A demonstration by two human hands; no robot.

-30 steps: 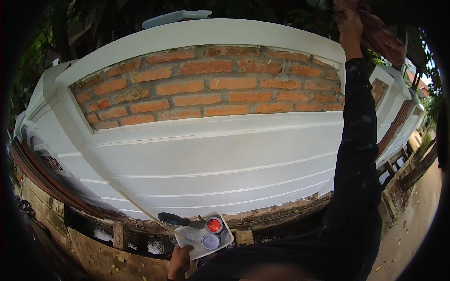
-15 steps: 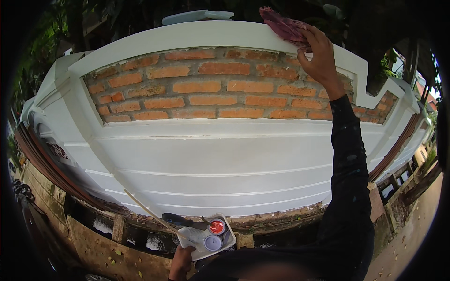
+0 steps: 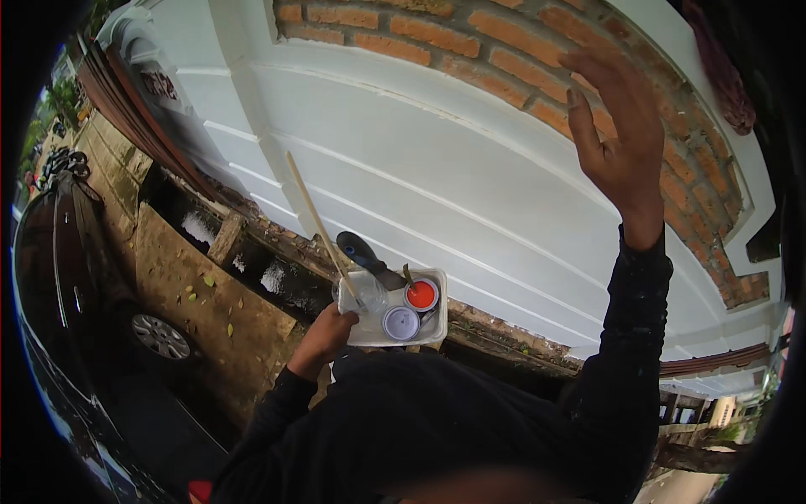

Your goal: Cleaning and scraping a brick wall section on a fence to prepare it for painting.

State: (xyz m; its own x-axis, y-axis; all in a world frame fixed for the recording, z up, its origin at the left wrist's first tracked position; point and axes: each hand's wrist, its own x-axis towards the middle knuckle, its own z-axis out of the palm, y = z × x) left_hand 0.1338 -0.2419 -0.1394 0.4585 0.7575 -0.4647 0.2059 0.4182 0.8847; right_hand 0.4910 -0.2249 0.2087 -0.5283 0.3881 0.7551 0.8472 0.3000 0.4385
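Observation:
My left hand [image 3: 326, 334] grips the near left corner of a white plastic tray [image 3: 442, 307]. In it sit a small tub of red paint [image 3: 422, 294], a tub with a pale lilac-grey inside [image 3: 401, 322] and a clear plastic cup [image 3: 366, 287]. A long thin wooden stick [image 3: 309, 202] leans up out of the tray, beside a dark handle [image 3: 359, 250] with a blue-ringed hole. Raised before the brick panel [image 3: 529, 71], my right hand [image 3: 617, 143] holds nothing, fingers apart. A dark reddish rag [image 3: 720, 71] hangs over the wall's top edge, apart from that hand.
The white wall [image 3: 403, 143] with raised bands runs across in front of me. A drainage ditch [image 3: 277, 273] with concrete edges lies along its foot. A dark car [image 3: 109, 328] stands on the left. Brown metal rails [image 3: 138, 126] border the wall's left part.
My right hand has let go of the rag, left on the wall top, and come away from it. The view has tilted down and turned; my left hand still holds the tray.

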